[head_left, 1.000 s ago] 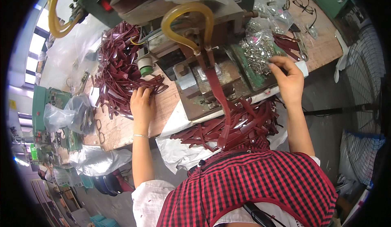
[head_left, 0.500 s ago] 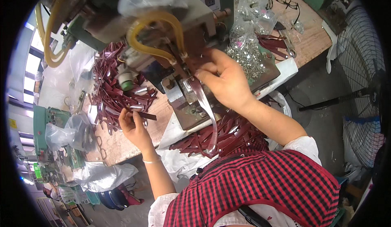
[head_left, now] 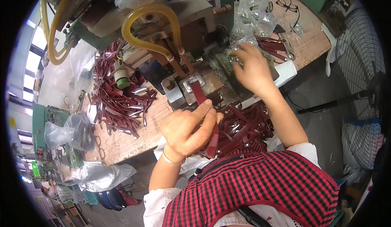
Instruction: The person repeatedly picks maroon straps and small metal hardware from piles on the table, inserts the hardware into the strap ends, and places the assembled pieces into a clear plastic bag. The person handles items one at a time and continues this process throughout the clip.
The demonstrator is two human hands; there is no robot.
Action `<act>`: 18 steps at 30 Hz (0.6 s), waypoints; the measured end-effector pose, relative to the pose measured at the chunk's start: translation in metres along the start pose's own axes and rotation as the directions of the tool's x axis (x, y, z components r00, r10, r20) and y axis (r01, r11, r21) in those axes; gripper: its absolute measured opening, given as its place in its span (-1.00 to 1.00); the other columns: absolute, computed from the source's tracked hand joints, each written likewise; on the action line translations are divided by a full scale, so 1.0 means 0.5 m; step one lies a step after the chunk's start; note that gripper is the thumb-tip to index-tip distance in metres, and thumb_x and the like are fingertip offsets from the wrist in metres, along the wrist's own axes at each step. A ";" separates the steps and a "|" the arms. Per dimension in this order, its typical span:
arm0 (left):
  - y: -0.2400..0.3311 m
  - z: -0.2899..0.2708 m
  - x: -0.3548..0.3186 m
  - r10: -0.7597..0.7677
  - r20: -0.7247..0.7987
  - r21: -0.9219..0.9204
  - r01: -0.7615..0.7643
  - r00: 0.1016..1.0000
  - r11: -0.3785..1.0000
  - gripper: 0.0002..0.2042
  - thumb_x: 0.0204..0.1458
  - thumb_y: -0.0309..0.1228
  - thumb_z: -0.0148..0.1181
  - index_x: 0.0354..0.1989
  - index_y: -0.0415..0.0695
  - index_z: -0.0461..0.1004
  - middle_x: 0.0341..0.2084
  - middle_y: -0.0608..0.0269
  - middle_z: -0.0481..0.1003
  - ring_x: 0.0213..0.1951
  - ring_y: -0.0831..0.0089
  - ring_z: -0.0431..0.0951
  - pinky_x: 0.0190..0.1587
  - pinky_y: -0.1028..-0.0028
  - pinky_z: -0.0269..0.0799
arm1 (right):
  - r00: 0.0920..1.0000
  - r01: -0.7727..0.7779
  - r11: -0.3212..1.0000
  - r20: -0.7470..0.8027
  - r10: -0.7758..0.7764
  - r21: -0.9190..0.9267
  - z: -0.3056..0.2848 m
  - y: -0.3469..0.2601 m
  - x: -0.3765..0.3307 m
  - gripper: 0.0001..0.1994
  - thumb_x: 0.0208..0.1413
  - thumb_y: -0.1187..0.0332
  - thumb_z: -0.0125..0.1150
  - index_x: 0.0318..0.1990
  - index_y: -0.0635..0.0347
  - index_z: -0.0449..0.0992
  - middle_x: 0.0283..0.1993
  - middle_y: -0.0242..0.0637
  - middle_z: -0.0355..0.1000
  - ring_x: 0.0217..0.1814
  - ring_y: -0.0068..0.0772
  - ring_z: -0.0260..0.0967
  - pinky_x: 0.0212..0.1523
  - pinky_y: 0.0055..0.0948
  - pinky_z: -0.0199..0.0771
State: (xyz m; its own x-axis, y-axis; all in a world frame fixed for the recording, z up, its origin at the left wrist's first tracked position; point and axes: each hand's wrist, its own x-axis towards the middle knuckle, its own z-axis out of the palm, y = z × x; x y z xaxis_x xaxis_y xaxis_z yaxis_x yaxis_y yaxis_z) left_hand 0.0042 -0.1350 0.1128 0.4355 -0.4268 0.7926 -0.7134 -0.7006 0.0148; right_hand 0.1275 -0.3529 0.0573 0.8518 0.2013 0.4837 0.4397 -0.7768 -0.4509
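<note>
My left hand pinches a dark red strap between thumb and fingers. The strap's far end lies on the small bright plate of a press machine, below its raised metal arms. To the right, my right hand reaches over a heap of small shiny metal pieces, thumb and fingers apart. My hand covers most of that heap, and nothing shows between its fingers. Under the left hand, a pile of dark red straps rests at the table's near edge.
A larger strap pile spreads left of the machine. A yellow hose loops above the plate. Plastic bags, glasses and more straps lie at the far right. A fan stands right of the table.
My left hand has come from the left pile to the plate with a strap. My right hand has left the plate for the metal pieces. The shiny-backed strap is gone from the plate.
</note>
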 end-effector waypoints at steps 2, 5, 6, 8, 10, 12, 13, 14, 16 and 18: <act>-0.027 0.019 -0.009 0.046 -0.055 0.027 -0.044 0.997 0.999 -0.76 -0.13 -0.43 0.57 -0.28 -0.08 0.64 -0.29 0.17 0.69 -0.57 0.53 0.51 -0.59 0.55 0.32 | 0.996 -0.018 0.991 -0.091 0.006 -0.129 0.034 0.077 -0.032 -0.73 0.02 0.36 0.35 -0.09 0.11 0.66 0.23 0.06 0.45 0.39 0.14 0.29 0.33 -0.02 0.35; -0.038 0.033 -0.023 0.087 -0.103 0.024 -0.085 0.991 0.996 -0.79 -0.08 -0.40 0.55 -0.29 -0.07 0.64 -0.29 0.21 0.68 -0.61 0.58 0.46 -0.61 0.58 0.28 | 0.991 -0.019 0.998 -0.133 0.012 -0.052 0.057 0.112 -0.053 -0.75 0.00 0.35 0.40 -0.12 0.07 0.66 0.24 0.00 0.44 0.42 0.09 0.26 0.30 -0.02 0.37; -0.038 0.032 -0.024 0.080 -0.098 0.021 -0.078 0.992 0.997 -0.80 -0.07 -0.41 0.55 -0.29 -0.07 0.64 -0.29 0.20 0.68 -0.61 0.58 0.46 -0.61 0.57 0.29 | 0.989 -0.012 0.999 -0.148 0.007 -0.030 0.058 0.115 -0.055 -0.76 0.00 0.35 0.41 -0.13 0.06 0.66 0.24 -0.03 0.44 0.43 0.08 0.25 0.29 -0.02 0.38; -0.038 0.035 -0.018 0.076 -0.099 0.015 -0.075 0.992 0.997 -0.80 -0.07 -0.42 0.54 -0.28 -0.07 0.64 -0.29 0.20 0.67 -0.61 0.57 0.47 -0.61 0.57 0.30 | 0.983 0.120 0.992 -0.137 -0.126 -0.050 0.059 0.098 -0.041 -0.78 -0.01 0.36 0.41 -0.16 0.07 0.64 0.25 -0.09 0.44 0.43 0.05 0.26 0.26 -0.03 0.40; -0.035 0.028 -0.014 0.069 -0.094 0.021 -0.068 0.993 0.997 -0.79 -0.08 -0.43 0.53 -0.27 -0.07 0.64 -0.28 0.19 0.67 -0.59 0.55 0.49 -0.60 0.56 0.32 | 0.961 0.271 0.962 -0.047 -0.272 -0.021 0.052 0.065 -0.020 -0.79 -0.02 0.37 0.38 -0.20 0.13 0.57 0.24 -0.18 0.46 0.40 -0.02 0.30 0.16 -0.05 0.48; -0.028 0.031 -0.019 0.032 -0.112 -0.020 -0.034 0.993 0.999 -0.77 -0.11 -0.45 0.53 -0.25 -0.10 0.64 -0.26 0.16 0.67 -0.57 0.52 0.51 -0.59 0.53 0.35 | 0.936 0.352 0.932 0.014 -0.352 -0.085 0.061 0.077 0.008 -0.78 -0.03 0.40 0.36 -0.19 0.15 0.55 0.23 -0.19 0.46 0.38 -0.04 0.32 0.10 -0.05 0.50; -0.024 0.031 -0.026 0.008 -0.124 -0.029 -0.012 0.992 1.000 -0.75 -0.12 -0.46 0.52 -0.24 -0.12 0.64 -0.24 0.14 0.67 -0.56 0.50 0.53 -0.59 0.52 0.36 | 0.915 0.404 0.908 0.047 -0.402 -0.109 0.072 0.083 0.025 -0.78 -0.03 0.42 0.35 -0.19 0.16 0.54 0.22 -0.19 0.46 0.37 -0.05 0.33 0.07 -0.06 0.52; -0.019 0.029 -0.032 -0.037 -0.115 -0.066 0.029 0.993 0.997 -0.71 -0.16 -0.49 0.51 -0.20 -0.18 0.65 -0.19 0.09 0.68 -0.55 0.45 0.54 -0.56 0.48 0.40 | 0.914 0.402 0.904 0.003 -0.406 -0.143 0.080 0.098 0.039 -0.78 -0.03 0.46 0.32 -0.18 0.16 0.53 0.17 -0.18 0.49 0.30 -0.03 0.39 0.01 -0.08 0.55; 0.011 0.011 -0.053 -0.174 -0.109 -0.117 0.161 0.979 0.980 -0.68 -0.17 -0.53 0.50 -0.17 -0.20 0.66 -0.12 0.06 0.68 -0.54 0.44 0.53 -0.52 0.49 0.43 | 0.964 0.215 0.976 -0.167 -0.208 0.026 0.080 0.111 0.027 -0.82 0.08 0.47 0.28 -0.14 0.17 0.58 -0.04 -0.10 0.58 0.06 0.01 0.52 -0.04 -0.15 0.55; 0.034 -0.035 -0.106 -0.252 -0.128 -0.056 0.247 0.959 0.967 -0.69 -0.19 -0.53 0.52 -0.19 -0.16 0.67 -0.13 0.08 0.69 -0.55 0.45 0.52 -0.48 0.51 0.44 | 0.974 -0.175 0.949 -0.098 0.207 0.260 0.058 0.102 0.005 -0.86 0.22 0.45 0.23 -0.10 0.20 0.62 -0.08 -0.06 0.60 -0.02 0.01 0.57 0.00 -0.27 0.53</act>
State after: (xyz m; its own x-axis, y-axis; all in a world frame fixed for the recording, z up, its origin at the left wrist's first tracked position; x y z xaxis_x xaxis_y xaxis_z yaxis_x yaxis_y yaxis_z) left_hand -0.0405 -0.1141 0.0819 0.5276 -0.1597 0.8343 -0.6133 -0.7512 0.2440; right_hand 0.1603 -0.3749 0.0138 0.8922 -0.0227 0.4510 0.3423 -0.6174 -0.7083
